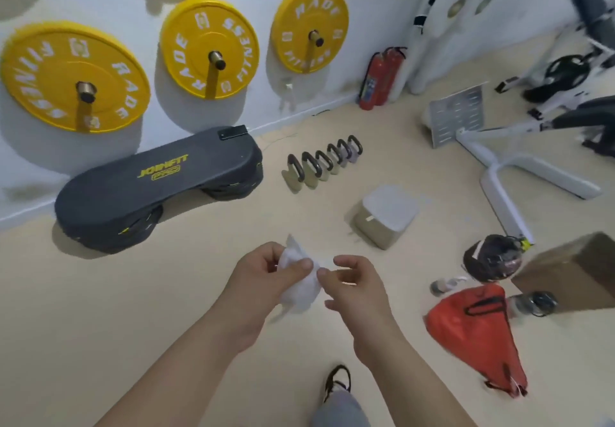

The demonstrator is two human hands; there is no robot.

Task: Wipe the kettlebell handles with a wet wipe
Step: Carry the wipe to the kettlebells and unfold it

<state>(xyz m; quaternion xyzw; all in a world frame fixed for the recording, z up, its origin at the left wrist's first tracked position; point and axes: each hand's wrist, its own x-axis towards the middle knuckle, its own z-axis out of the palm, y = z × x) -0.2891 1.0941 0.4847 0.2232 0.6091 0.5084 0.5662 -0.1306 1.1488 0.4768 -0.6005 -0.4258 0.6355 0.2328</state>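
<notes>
A grey trouser leg (339, 408) and a dark shoe (337, 381) edge the bottom of the head view as a person stands on a beige gym floor (133, 293), both bare forearms raised in front. The left hand (266, 273) curls around a bunched white wet wipe (299, 290), thumb pressed on top, while the right hand (357, 281) pinches an edge of the wipe between thumb and forefinger. The cloth appears to be partway through being opened out. Spreading it flat, then draping it over the palm, would likely give enough surface to wrap each handle fully rather than dab at it. A red bag (479, 330) lies to the right. Beyond the hands sits a white-lidded box (387, 215). Past it the kettlebells (321, 165) stand in a tight row on the floor, dark handles up, well apart from the wipe and untouched. A grey step platform (159, 186) rests by the wall, where yellow weight plates (75, 75) hang on pegs.
</notes>
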